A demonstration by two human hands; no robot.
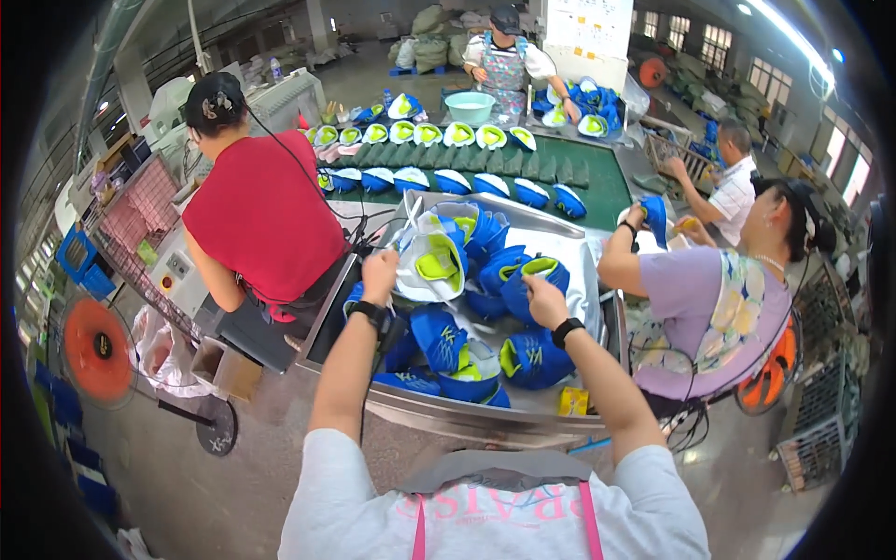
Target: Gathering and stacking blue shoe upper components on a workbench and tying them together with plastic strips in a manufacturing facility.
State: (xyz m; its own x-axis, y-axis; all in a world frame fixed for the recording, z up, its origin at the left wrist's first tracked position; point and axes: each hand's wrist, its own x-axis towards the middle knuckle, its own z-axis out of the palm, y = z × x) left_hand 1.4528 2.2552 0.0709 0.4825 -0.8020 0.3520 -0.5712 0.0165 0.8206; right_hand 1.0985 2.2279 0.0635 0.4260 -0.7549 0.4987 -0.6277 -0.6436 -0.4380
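Note:
A pile of blue shoe uppers with lime-green linings fills a metal tray (611,345) in front of me. My left hand (379,276) is closed at the edge of a white-edged shoe upper (435,263), whose green inside faces up; its fingertips are partly hidden. Over the right part of the pile, my right hand (545,301) pinches the rim of a blue shoe upper (532,282). Beneath both hands lie more uppers, among them a blue one (439,338) with pale markings and another blue one (537,359) near the tray's right side.
Beyond the tray, a green conveyor belt (602,177) carries rows of uppers. Co-workers in a red top (266,205) and a lilac top (695,289) flank me; two more people work farther off. A yellow box (573,401) sits at the tray's near right corner. An orange fan (98,350) stands left.

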